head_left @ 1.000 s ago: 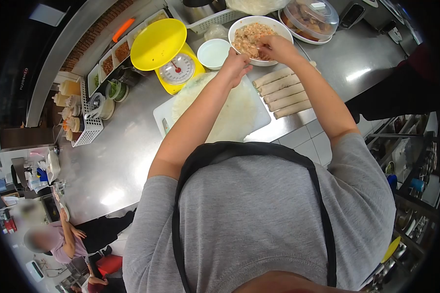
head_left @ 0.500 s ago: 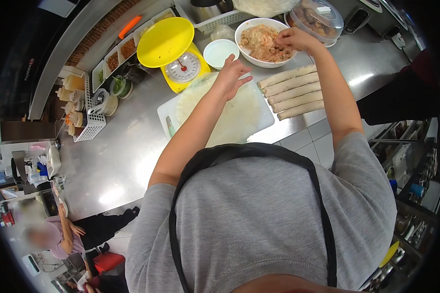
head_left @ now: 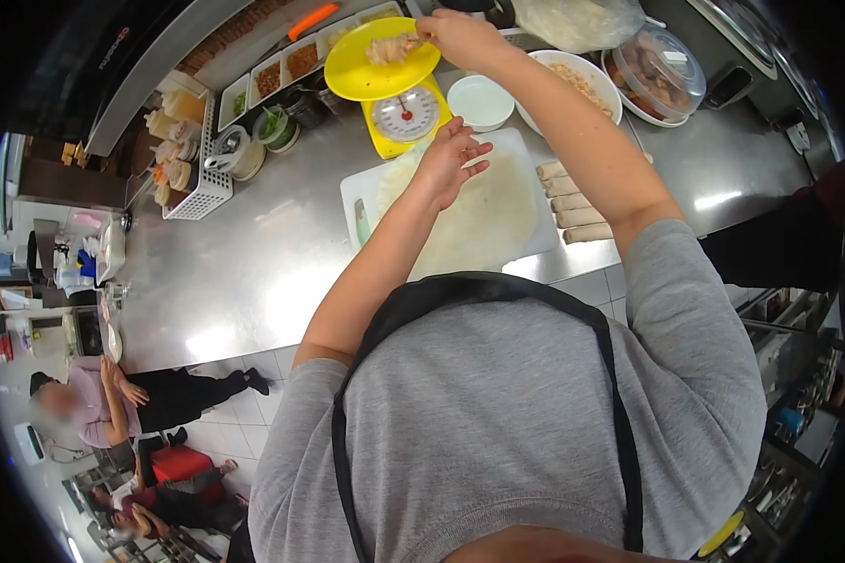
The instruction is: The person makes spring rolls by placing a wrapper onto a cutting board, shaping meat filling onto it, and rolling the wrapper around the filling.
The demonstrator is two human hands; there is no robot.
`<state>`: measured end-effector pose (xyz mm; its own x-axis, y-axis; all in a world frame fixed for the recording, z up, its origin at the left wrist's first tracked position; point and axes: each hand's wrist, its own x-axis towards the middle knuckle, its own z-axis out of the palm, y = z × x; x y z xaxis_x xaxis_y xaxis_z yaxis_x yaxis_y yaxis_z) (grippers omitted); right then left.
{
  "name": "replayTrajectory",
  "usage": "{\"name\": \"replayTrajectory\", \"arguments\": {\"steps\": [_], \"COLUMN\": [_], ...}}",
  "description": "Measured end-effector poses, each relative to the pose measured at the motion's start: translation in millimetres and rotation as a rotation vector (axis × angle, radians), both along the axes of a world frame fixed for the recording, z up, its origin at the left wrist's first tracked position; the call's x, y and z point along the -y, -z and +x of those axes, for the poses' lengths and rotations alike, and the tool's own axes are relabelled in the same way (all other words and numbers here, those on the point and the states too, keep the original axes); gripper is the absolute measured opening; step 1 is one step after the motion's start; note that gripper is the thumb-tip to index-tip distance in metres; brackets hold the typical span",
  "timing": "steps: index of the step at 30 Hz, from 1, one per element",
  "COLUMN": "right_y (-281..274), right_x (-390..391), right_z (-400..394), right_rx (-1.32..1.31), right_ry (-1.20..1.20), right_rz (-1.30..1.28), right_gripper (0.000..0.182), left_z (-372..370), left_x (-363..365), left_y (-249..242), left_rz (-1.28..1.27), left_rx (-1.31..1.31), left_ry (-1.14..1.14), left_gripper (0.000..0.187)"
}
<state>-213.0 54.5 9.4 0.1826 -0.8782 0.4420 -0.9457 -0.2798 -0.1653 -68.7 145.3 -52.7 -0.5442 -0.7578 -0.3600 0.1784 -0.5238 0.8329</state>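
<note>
My right hand (head_left: 455, 39) reaches over the yellow pan (head_left: 352, 83) of a kitchen scale (head_left: 406, 117), its fingertips closed at one end of a lump of pale minced filling (head_left: 391, 50). Below it my left hand (head_left: 451, 167) hovers empty, fingers apart and slightly curled, over thin round translucent wrapper sheets (head_left: 483, 211). The sheets lie on a white cutting board (head_left: 526, 159). Behind my right forearm stands a white bowl (head_left: 618, 89) of the filling, partly hidden. Several pale rolls (head_left: 587, 232) lie side by side right of the board, also partly covered by the arm.
A small white bowl of clear liquid (head_left: 480, 103) stands beside the scale. A clear-domed dish (head_left: 662, 75) sits at the far right. On the left are a white basket (head_left: 204, 197) of squeeze bottles and containers of greens (head_left: 277, 129). Other people (head_left: 103, 399) are beyond the counter.
My right hand has moved left from the filling bowl to the scale pan, with a lump of filling now at its fingers. My left hand stays over the wrappers. The view has shifted somewhat.
</note>
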Motion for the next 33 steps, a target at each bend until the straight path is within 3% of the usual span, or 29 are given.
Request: {"name": "replayTrajectory", "arguments": {"steps": [6,10,14,16,18,20,21,23,26,28,30,33], "right_y": [-10,-22,-27,-22,27,31,34,45,55,49,49,31], "right_x": [-8,-7,-26,-45,-42,-80,-89,-102,-112,-109,-92,-69], "right_z": [19,18,-26,-63,-143,-154,-163,-174,-162,-132,-92,-13], "right_rx": [0.240,0.096,0.304,0.346,0.120,0.088,0.089,-0.065,-0.038,0.088,0.214,0.286], "right_ry": [-0.048,-0.012,0.010,0.266,0.237,0.440,0.446,0.555,0.571,0.438,0.104,-0.122], "right_rz": [-0.032,-0.017,-0.222,0.029,-0.090,0.124,0.123,0.399,0.239,0.044,-0.012,-0.153], "right_gripper": [0.019,0.019,0.017,0.022,0.018,0.018,0.018,0.021,0.023,0.028,0.028,0.029], "left_z": [26,30,48,67,88,110,118,130,137,137,138,139], "left_x": [-3,-8,-19,-25,-30,-33,-34,-38,-46,-47,-46,-47], "left_y": [9,13,20,22,29,37,39,39,38,39,47,59], "left_rz": [0.026,0.034,-0.055,-0.069,-0.063,-0.041,-0.025,-0.016,-0.034,-0.063,-0.336,-0.523], "left_rx": [0.023,0.025,0.035,0.074,0.119,0.109,0.098,0.085,0.084,0.091,0.305,0.312], "left_ry": [-0.069,-0.035,0.016,-0.012,-0.107,-0.158,-0.214,-0.247,-0.308,-0.336,-0.367,-0.376], "left_gripper": [0.063,0.058,0.052,0.050,0.044,0.043,0.041,0.039,0.035,0.033,0.030,0.030]}}
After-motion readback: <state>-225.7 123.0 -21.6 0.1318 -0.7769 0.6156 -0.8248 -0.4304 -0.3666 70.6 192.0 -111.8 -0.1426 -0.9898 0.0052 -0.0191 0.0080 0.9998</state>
